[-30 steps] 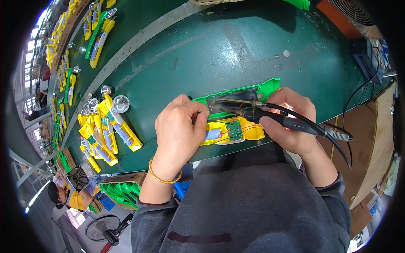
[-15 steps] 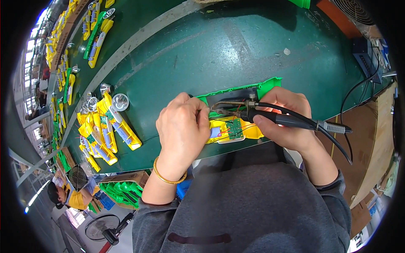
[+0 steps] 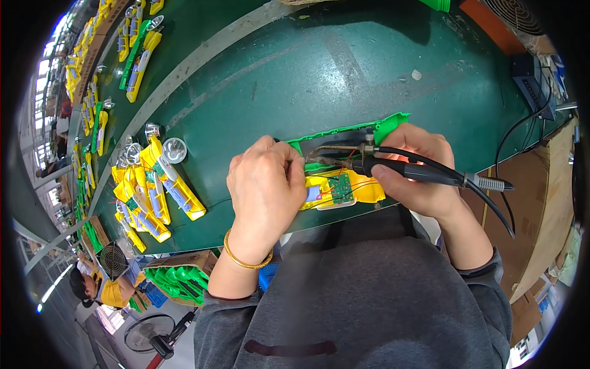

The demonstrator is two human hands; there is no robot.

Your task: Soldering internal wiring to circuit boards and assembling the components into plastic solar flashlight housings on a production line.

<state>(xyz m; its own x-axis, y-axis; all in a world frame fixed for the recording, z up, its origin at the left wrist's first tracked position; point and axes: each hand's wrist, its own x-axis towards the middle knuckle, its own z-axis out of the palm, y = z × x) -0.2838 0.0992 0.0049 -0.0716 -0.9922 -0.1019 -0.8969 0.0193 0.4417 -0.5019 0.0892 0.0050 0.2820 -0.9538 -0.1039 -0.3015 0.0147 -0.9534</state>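
Note:
My right hand is closed round the black handle of a soldering iron, which has a thin metal feed tube fixed along its front. The iron points left, and its tip ends beside the fingers of my left hand. Those fingers are pinched together; what they hold is hidden behind them. Beneath the iron lies a green plastic housing half with a dark inside. Nearer to me sits a yellow housing half carrying a green circuit board and thin wires. My left hand covers the left ends of both halves.
Several yellow housings with blue cells and round reflectors lie at the left. More line the far-left strip. A cardboard box of green shells stands below the table edge. A dark control box with cables sits at the right.
The soldering iron has tilted slightly and its tip has dipped a little toward me. Its cable has swung slightly right. My left hand stays almost still.

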